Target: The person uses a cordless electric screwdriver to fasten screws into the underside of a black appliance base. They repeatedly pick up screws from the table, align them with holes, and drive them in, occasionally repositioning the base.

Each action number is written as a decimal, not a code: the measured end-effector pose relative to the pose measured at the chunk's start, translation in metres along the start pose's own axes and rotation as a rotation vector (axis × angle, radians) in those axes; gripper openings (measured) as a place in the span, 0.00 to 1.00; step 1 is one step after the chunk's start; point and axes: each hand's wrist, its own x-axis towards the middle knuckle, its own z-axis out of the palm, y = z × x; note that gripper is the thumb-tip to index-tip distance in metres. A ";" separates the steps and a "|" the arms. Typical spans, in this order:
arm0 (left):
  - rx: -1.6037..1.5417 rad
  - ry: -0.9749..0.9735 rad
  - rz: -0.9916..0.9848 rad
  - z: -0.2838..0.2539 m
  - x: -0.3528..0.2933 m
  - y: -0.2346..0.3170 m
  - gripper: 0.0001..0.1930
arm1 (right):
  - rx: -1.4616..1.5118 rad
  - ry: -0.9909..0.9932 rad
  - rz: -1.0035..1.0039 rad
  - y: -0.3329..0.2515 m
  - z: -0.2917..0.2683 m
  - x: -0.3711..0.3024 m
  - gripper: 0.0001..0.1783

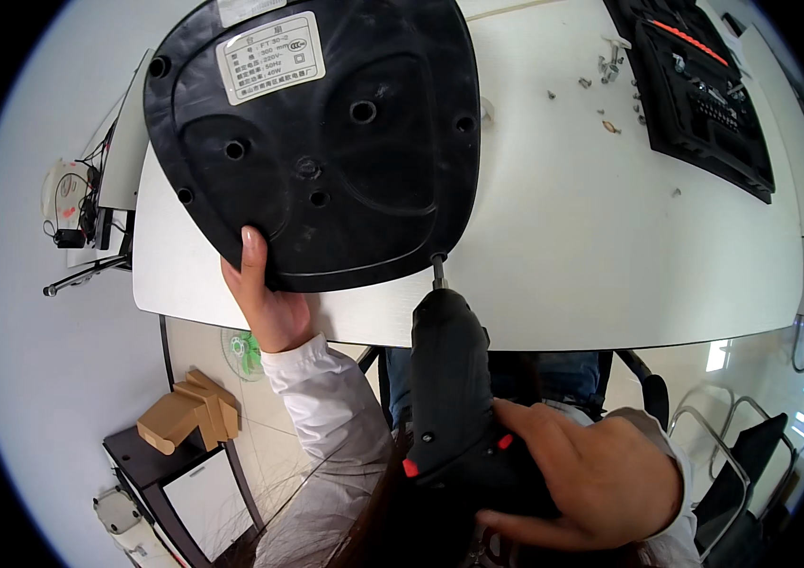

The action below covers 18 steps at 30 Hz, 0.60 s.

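My left hand [269, 298] grips the lower left edge of a black plastic fan base [279, 180], its thumb on the face turned toward me. The base is tilted up over the table, showing several round holes and a pale label [269, 59]. My right hand [606, 473] is closed round the grip of a black electric screwdriver [451, 379] with red buttons; part of the grip lies in shadow. The screwdriver points away from me, and its metal bit [439, 271] meets the lower right rim of the base, at what looks like a screw hole.
On the white table [610, 256], loose screws [610, 66] lie scattered near an open black tool case [705, 104] at the far right. Cardboard pieces [184, 417] rest on a dark cabinet at lower left. A green fan [244, 352] shows below the table; a chair [738, 464] stands at right.
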 end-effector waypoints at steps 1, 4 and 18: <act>0.010 0.001 0.007 0.004 0.000 0.000 0.25 | -0.015 -0.005 0.007 0.000 -0.004 0.001 0.42; 0.057 0.001 0.022 0.005 0.000 -0.001 0.26 | -0.033 -0.032 0.006 0.004 -0.014 0.001 0.42; 0.445 -0.351 0.168 0.053 0.021 0.051 0.24 | -0.663 -0.200 -0.112 -0.010 -0.036 0.004 0.25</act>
